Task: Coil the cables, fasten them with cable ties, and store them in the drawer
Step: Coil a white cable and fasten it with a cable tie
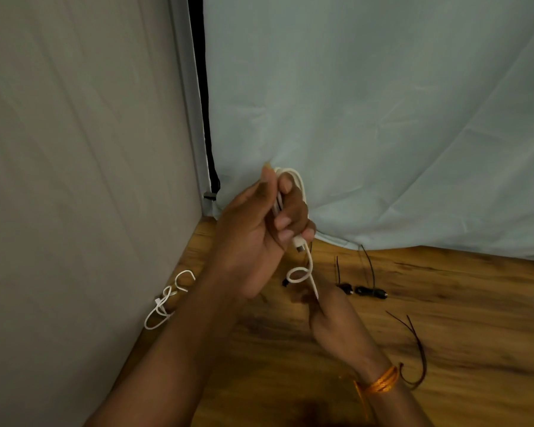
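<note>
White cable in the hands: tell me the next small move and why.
Probably wind the loose tail as one more loop into the left hand. It grips the white cable coil, but a stretch hangs uncoiled down to the right hand, which pinches it.

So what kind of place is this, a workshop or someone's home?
Likely a makeshift recording corner, not a lived-in room: a wood-grain table is boxed in by plain hung cloth sheets, with just a loose white cable and black cable ties laid out on it.
</note>
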